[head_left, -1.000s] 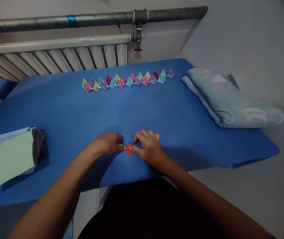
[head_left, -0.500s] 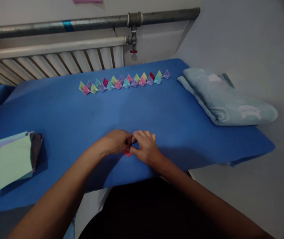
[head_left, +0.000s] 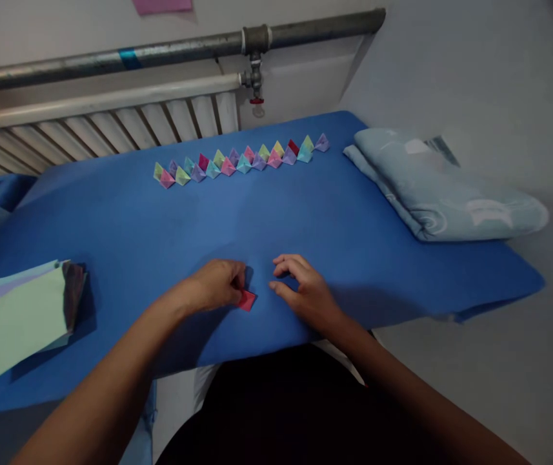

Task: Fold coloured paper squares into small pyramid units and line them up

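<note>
A small folded red paper [head_left: 247, 301] is near the front edge of the blue surface. My left hand [head_left: 218, 284] pinches its upper left side, and the fingers hide that part. To the right of the paper my right hand [head_left: 305, 292] hovers apart from it, thumb and fingers spread with nothing between them. Farther back, a zigzag double row of folded paper pieces [head_left: 243, 164] in pink, green, blue, purple, yellow and red lies across the surface.
A stack of coloured paper sheets [head_left: 19, 323] lies at the left. A folded light-blue blanket [head_left: 450, 194] is at the right. Behind the blue-covered surface [head_left: 135, 226] are a radiator [head_left: 150, 123] and a metal pipe [head_left: 184, 47] with a valve.
My right hand has let go and moved right, its fingers now apart. The red paper shows more, still in my left hand. The view has shifted slightly.
</note>
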Demonstrator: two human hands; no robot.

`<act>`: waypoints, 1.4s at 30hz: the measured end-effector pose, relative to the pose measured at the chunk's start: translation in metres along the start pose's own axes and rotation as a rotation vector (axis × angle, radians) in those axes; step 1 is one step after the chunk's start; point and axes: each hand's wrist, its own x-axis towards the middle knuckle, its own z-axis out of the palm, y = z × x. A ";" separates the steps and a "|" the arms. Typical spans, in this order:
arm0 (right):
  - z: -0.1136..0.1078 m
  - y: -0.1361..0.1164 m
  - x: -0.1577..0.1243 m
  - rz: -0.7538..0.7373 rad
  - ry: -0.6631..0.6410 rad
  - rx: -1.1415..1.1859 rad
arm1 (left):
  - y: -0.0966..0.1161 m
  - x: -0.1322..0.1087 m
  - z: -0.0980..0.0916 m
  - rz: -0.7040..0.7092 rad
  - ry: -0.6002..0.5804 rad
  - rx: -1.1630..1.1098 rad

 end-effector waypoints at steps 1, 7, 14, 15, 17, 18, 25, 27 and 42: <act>0.001 0.000 0.000 0.000 -0.005 0.002 | -0.005 -0.002 0.001 -0.008 -0.009 -0.093; 0.003 -0.013 -0.003 0.179 -0.023 0.168 | -0.023 -0.009 0.016 0.080 0.115 -0.848; 0.008 -0.037 0.008 0.441 -0.098 0.564 | -0.001 -0.010 0.047 0.108 0.548 -1.355; 0.009 -0.038 0.010 0.452 -0.104 0.590 | 0.002 -0.009 0.050 0.110 0.573 -1.390; 0.012 -0.041 0.012 0.461 -0.092 0.602 | 0.008 -0.009 0.055 0.117 0.606 -1.446; 0.013 -0.041 0.012 0.460 -0.078 0.589 | 0.011 -0.008 0.057 0.120 0.618 -1.469; 0.009 -0.037 0.011 0.388 -0.082 0.439 | 0.010 -0.009 0.051 0.089 0.487 -1.425; 0.006 -0.037 0.011 0.362 -0.109 0.384 | 0.006 -0.012 0.041 0.096 0.430 -1.273; 0.005 -0.029 0.013 -0.002 -0.176 -0.001 | -0.009 -0.016 0.031 0.260 0.402 -0.677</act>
